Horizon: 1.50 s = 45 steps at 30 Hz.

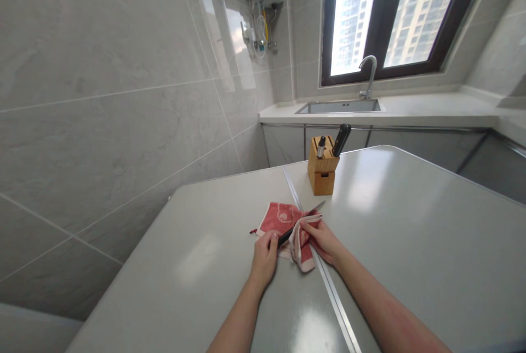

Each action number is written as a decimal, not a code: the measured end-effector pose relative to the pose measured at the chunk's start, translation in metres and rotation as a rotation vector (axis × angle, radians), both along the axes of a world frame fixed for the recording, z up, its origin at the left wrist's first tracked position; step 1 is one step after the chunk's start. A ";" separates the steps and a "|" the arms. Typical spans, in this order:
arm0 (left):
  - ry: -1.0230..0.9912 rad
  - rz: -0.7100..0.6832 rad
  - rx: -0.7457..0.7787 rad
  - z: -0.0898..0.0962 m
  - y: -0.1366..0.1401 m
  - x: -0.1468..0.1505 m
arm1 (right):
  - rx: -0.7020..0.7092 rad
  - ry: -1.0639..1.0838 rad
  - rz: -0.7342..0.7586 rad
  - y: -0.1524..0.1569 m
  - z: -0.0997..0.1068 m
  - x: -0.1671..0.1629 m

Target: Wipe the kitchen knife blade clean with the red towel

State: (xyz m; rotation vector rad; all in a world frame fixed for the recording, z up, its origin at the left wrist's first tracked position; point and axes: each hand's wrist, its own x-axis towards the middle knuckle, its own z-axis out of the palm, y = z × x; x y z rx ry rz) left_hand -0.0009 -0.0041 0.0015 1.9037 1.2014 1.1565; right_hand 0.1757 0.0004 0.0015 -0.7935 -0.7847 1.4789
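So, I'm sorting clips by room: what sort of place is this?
Most likely a kitchen: there's a sink with a curved tap in the counter, and a wooden knife block on the table.

On the table, a towel with a knife in its fold spans left hand and right hand; behind stands the knife block, beyond it the countertop with inset sink.

Knife blade partly behind cloth
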 end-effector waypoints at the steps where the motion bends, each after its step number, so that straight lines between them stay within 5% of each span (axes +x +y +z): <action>1: 0.023 0.007 0.005 -0.001 0.000 0.000 | -0.002 0.004 -0.008 0.001 -0.001 0.000; 16: 0.146 -0.079 0.040 0.002 -0.001 0.001 | -0.009 0.029 -0.005 0.000 0.000 0.000; 45: 0.024 -0.044 0.050 -0.002 0.000 -0.001 | 0.019 0.025 0.036 -0.001 0.003 -0.002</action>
